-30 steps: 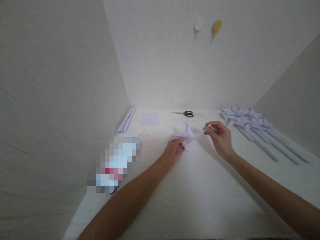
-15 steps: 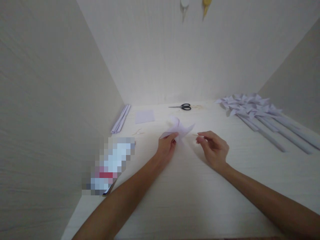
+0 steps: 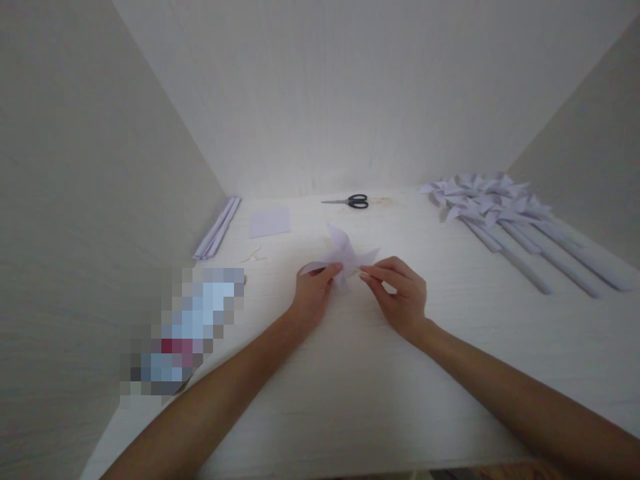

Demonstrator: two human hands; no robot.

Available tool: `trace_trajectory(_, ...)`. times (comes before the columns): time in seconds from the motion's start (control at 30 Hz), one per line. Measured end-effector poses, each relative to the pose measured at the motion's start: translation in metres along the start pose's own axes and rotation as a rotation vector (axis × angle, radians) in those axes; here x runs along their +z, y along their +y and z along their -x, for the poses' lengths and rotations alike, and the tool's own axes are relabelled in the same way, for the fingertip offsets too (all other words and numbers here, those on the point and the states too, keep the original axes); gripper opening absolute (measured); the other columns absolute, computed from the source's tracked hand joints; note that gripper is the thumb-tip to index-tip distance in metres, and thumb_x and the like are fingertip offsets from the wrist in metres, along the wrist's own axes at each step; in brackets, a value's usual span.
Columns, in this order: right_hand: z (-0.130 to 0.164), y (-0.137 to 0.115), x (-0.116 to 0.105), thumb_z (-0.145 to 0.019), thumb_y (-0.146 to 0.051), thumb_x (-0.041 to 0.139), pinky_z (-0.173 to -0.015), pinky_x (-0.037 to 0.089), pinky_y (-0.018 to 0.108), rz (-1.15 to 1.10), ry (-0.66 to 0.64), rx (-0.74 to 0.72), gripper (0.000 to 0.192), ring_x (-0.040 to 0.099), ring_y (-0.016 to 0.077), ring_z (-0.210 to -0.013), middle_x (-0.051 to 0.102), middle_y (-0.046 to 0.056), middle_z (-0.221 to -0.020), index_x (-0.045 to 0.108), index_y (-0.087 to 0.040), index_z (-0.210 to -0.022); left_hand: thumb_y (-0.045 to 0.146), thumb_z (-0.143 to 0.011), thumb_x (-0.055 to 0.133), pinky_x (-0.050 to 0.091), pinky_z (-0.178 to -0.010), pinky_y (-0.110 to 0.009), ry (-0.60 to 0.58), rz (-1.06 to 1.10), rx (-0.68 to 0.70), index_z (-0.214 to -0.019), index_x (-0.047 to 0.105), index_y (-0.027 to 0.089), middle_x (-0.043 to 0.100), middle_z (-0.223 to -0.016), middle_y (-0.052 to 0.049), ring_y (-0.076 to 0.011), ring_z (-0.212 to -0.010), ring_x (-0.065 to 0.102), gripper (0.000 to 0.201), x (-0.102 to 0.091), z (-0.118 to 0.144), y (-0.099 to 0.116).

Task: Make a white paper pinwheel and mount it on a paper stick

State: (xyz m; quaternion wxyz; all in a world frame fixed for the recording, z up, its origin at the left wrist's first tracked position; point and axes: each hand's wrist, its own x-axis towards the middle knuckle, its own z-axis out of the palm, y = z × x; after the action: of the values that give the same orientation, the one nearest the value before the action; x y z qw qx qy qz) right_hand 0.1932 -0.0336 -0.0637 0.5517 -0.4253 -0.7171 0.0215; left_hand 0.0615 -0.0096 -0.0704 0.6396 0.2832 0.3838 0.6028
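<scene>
A pale lilac paper pinwheel [image 3: 343,248] is pinched at its middle by my left hand [image 3: 316,290]; its pointed blades stand out around the fingers. My right hand [image 3: 399,293] is closed on a thin, light wooden stick [image 3: 357,271], perhaps a toothpick, between thumb and fingertips. The stick's tip is at the pinwheel's centre, and I cannot tell whether it has gone through the paper.
Black-handled scissors [image 3: 358,201] lie by the back wall beside small wood bits. A paper square [image 3: 270,223], rolled paper sticks [image 3: 218,229], loose small sticks [image 3: 253,255] and a blurred phone-like object [image 3: 200,327] are left. Several paper pinwheels on sticks [image 3: 493,200] are piled right.
My right hand has come in toward the left hand, bringing the thin stick to the pinwheel's centre. The pinwheel has turned slightly in my left hand. The camera view has shifted.
</scene>
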Motion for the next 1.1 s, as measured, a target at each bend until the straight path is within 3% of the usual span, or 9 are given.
trace_trajectory(0.13, -0.002, 0.0002, -0.0008, -0.071, -0.021, 0.06, -0.052, 0.038, 0.028, 0.104, 0.073, -0.032, 0.003, 0.045, 0.0093, -0.047, 0.052, -0.001, -0.056, 0.063, -0.02, -0.071, 0.011, -0.052, 0.066, 0.043, -0.07, -0.025, 0.023, -0.022, -0.004, -0.06, 0.065, 0.014, 0.064, -0.064, -0.001, -0.0105, -0.063, 0.057, 0.008, 0.0007, 0.0008, -0.0002)
trace_trajectory(0.33, -0.0004, -0.0055, -0.0054, -0.075, -0.017, 0.054, -0.058, 0.035, 0.029, 0.078, 0.133, -0.08, 0.006, 0.045, 0.011, -0.052, 0.048, -0.002, -0.054, 0.055, -0.02, -0.069, 0.011, -0.051, 0.066, 0.043, -0.071, -0.026, 0.024, -0.032, 0.006, -0.061, 0.065, 0.015, 0.065, -0.066, -0.001, -0.0109, -0.065, 0.057, 0.01, 0.0013, 0.0014, -0.0011)
trace_trajectory(0.8, -0.0019, -0.0021, 0.0018, -0.074, -0.021, 0.058, -0.059, 0.032, 0.028, 0.16, -0.008, -0.085, 0.008, 0.044, 0.0086, -0.048, 0.047, -0.004, -0.051, 0.057, -0.019, -0.067, 0.014, -0.053, 0.066, 0.041, -0.061, -0.024, -0.051, -0.121, 0.072, -0.056, 0.061, 0.017, 0.058, -0.057, 0.003, -0.0091, -0.054, 0.05, 0.006, -0.0003, 0.0032, -0.0032)
trace_trajectory(1.1, -0.0022, -0.0009, 0.0036, -0.075, -0.023, 0.057, -0.06, 0.032, 0.028, 0.153, -0.021, -0.062, 0.009, 0.045, 0.0084, -0.048, 0.048, -0.004, -0.053, 0.058, -0.019, -0.066, 0.017, -0.053, 0.066, 0.039, -0.06, -0.024, -0.07, -0.145, 0.097, -0.055, 0.06, 0.017, 0.055, -0.054, 0.004, -0.0084, -0.052, 0.048, 0.007, -0.0041, 0.0009, -0.007)
